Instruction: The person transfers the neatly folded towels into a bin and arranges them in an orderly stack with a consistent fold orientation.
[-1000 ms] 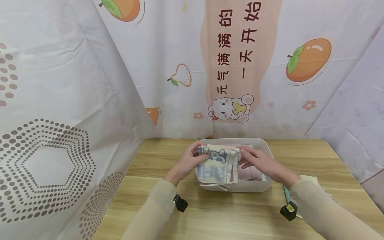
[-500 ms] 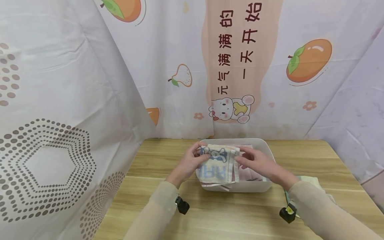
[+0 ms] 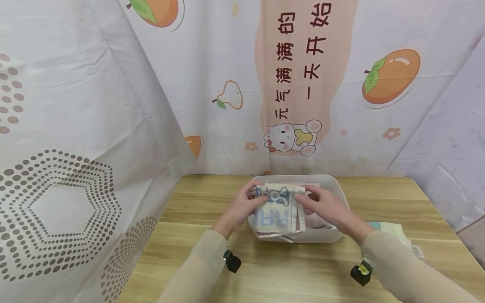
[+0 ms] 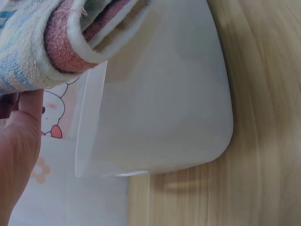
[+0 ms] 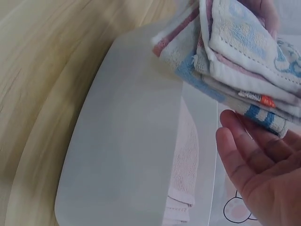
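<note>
Holding the folded towel (image 3: pixel 275 208) over the left half of the white bin (image 3: pixel 339 189), frame centre, left hand (image 3: pixel 242 206) and right hand (image 3: pixel 322 205) pinching its sides (pink towel (image 3: pixel 316 219) already inside). Next I'd lower it in, I think.

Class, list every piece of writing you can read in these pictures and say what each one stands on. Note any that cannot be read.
"元气满满的" on the peach banner of the backdrop curtain.
"一天开始" on the same banner, second column.
Large blue letters on the folded towel held by the left hand and right hand: upside down and partly folded, not readable.
Small orange tag on the towel edge, right wrist view: too small to read.
</note>
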Tool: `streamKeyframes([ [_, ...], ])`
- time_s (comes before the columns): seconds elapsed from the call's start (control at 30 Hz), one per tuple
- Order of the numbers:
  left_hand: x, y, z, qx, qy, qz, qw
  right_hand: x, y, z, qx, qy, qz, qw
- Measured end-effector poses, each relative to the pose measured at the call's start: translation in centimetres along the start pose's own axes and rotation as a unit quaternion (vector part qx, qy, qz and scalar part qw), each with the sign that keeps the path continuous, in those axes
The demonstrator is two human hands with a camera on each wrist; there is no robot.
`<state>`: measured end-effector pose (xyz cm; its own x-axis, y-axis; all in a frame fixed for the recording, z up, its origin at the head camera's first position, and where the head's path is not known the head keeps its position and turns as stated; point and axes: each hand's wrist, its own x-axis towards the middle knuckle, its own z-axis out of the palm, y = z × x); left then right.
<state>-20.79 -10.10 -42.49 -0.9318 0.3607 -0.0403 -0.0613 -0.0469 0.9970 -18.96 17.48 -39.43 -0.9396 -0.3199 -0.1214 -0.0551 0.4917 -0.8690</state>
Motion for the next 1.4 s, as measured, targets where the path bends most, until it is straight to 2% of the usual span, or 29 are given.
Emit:
streamKeyframes([
  [0.3,0.0,0.0,1.1,-0.016,0.026,-0.005,0.9995,-0.1,-0.1,0.3,0.009,0.022,0.012,1.0],
  [0.57,0.3,-0.2,1.7,-0.04,0.054,-0.016,0.9976,-0.1,0.1,0.2,0.032,0.037,-0.018,0.999],
  [0.83,0.2,-0.3,2.0,-0.065,0.056,-0.021,0.9961,-0.2,0.3,0.3,-0.02,0.061,-0.022,0.998],
  [1.07,0.2,-0.5,2.1,-0.088,0.063,-0.032,0.9936,-0.4,0.4,0.4,-0.023,0.073,-0.056,0.996],
  [1.17,0.2,-0.6,2.0,-0.101,0.066,-0.038,0.9919,-0.5,0.6,0.5,-0.007,0.065,-0.084,0.994],
  [1.33,0.3,-0.6,1.9,-0.132,0.066,-0.043,0.9881,-0.5,0.9,0.9,0.052,0.011,-0.125,0.991],
  [1.4,0.3,-0.6,1.9,-0.144,0.066,-0.043,0.9865,-0.6,1.1,1.0,0.052,-0.005,-0.139,0.989],
])
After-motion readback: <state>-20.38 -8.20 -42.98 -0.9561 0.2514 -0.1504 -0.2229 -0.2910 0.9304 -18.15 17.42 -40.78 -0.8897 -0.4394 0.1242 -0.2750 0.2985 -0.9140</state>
